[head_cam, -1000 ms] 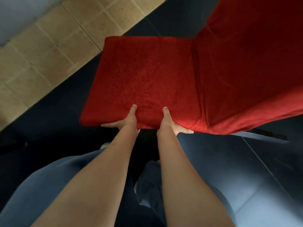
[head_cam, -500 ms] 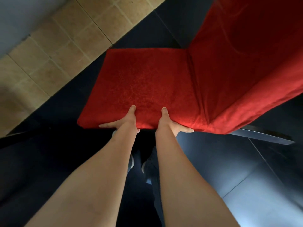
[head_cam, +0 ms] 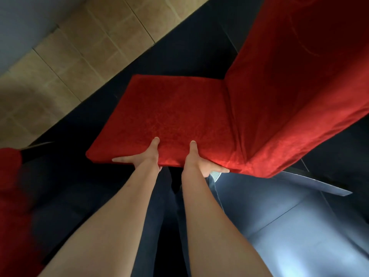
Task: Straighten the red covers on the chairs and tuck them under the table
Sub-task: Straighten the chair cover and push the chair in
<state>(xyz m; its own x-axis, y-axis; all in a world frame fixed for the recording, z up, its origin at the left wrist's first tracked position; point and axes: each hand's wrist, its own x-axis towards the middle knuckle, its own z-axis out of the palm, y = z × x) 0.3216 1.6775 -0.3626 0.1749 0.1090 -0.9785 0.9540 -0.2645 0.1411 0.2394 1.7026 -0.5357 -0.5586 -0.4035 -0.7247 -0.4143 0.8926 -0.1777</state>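
A chair in a red cover fills the middle and right of the head view, its seat (head_cam: 169, 114) flat and its backrest (head_cam: 299, 86) rising to the upper right. The cover lies smooth on the seat, with a few folds where seat and back meet. My left hand (head_cam: 143, 158) grips the seat's near edge, thumb on top and forefinger stretched left along the rim. A little to its right, my right hand (head_cam: 199, 162) grips the same edge, thumb on top and a finger pointing right below the rim. No table shows.
Another red-covered shape (head_cam: 10, 186) shows at the left border. A dark chair leg or bar (head_cam: 319, 184) juts out under the backrest at right. Dark glossy floor (head_cam: 279, 226) lies below, beige tiles (head_cam: 79, 56) at upper left. My shoe (head_cam: 215, 174) peeks out below the seat.
Both hands keep their hold on the seat's edge. The chair has slid rightward and lower in view, my knees have left the view, and the red shape at left has come in.
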